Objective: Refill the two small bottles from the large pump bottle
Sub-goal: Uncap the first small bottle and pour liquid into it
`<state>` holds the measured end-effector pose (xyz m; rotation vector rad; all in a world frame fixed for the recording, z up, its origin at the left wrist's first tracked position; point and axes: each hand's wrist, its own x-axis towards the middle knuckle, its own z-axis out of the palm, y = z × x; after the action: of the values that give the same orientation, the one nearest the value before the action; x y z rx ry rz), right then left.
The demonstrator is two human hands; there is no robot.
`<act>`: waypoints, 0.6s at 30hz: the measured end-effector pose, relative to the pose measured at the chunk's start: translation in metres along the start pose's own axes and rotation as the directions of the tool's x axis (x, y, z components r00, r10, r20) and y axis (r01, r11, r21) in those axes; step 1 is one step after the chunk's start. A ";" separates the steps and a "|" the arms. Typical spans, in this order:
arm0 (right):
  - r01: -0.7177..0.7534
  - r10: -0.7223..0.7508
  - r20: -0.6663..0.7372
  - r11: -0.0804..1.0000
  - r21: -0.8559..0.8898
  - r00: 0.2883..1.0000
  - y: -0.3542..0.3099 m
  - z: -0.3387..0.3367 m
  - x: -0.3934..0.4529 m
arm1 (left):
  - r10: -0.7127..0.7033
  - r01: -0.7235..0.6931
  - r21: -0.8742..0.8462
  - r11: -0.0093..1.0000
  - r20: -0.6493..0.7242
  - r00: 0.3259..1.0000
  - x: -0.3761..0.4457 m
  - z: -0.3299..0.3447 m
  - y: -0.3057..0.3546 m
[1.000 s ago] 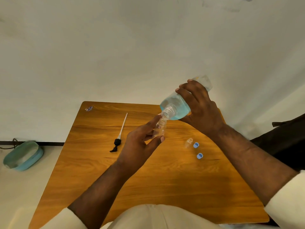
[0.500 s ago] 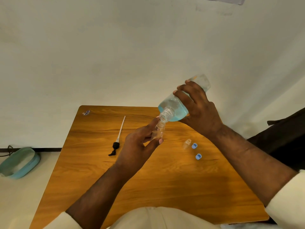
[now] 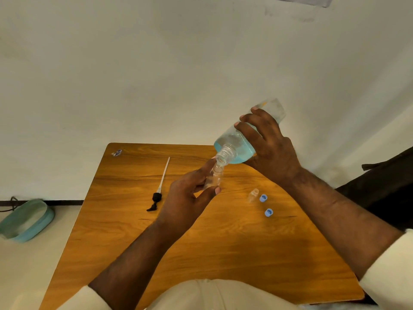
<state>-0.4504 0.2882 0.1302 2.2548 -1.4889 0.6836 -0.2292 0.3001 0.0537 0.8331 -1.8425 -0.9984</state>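
My right hand (image 3: 271, 146) grips the large clear bottle (image 3: 237, 146), which holds blue liquid and is tilted with its open neck pointing down and left. My left hand (image 3: 185, 198) holds a small clear bottle (image 3: 214, 177) upright, its mouth touching the large bottle's neck. The second small bottle (image 3: 253, 194) stands uncapped on the wooden table (image 3: 223, 242), to the right of my left hand. Two blue caps (image 3: 263, 198) (image 3: 268, 212) lie beside it. The black pump head with its long white tube (image 3: 159, 189) lies on the table to the left.
A small wrapper scrap (image 3: 116, 152) lies at the table's far left corner. A teal basin (image 3: 25, 220) sits on the floor to the left, by the white wall. Something dark (image 3: 384, 189) stands past the table's right edge.
Both hands with their bottles have stayed together, the large bottle's neck closing onto the small bottle's mouth. The view has shifted slightly; nothing on the table moved.
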 end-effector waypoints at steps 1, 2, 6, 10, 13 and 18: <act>-0.001 0.001 -0.002 1.000 0.001 1.000 0.000 0.000 0.000 | 0.001 -0.001 0.003 1.000 0.000 1.000 0.000 0.000 0.000; -0.002 0.002 -0.003 1.000 0.001 1.000 0.000 0.000 0.000 | 0.002 -0.002 0.004 1.000 -0.002 1.000 0.000 0.000 0.000; 0.001 -0.001 -0.001 1.000 0.003 1.000 0.000 0.001 0.001 | 0.015 -0.015 0.000 1.000 -0.017 1.000 0.001 0.000 0.001; 0.003 -0.003 0.002 1.000 0.001 1.000 -0.001 0.000 0.002 | 0.020 -0.020 -0.007 1.000 -0.023 1.000 -0.001 -0.001 -0.002; 0.005 -0.005 -0.002 1.000 0.004 1.000 -0.001 0.000 0.002 | 0.016 -0.016 0.000 1.000 -0.012 1.000 0.000 -0.001 -0.001; -0.006 0.006 -0.010 1.000 -0.005 1.000 -0.002 0.000 0.001 | 0.019 -0.019 0.003 1.000 -0.002 1.000 0.000 -0.002 -0.002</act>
<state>-0.4479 0.2878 0.1308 2.2413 -1.4917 0.6907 -0.2272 0.2992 0.0528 0.8170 -1.8477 -0.9829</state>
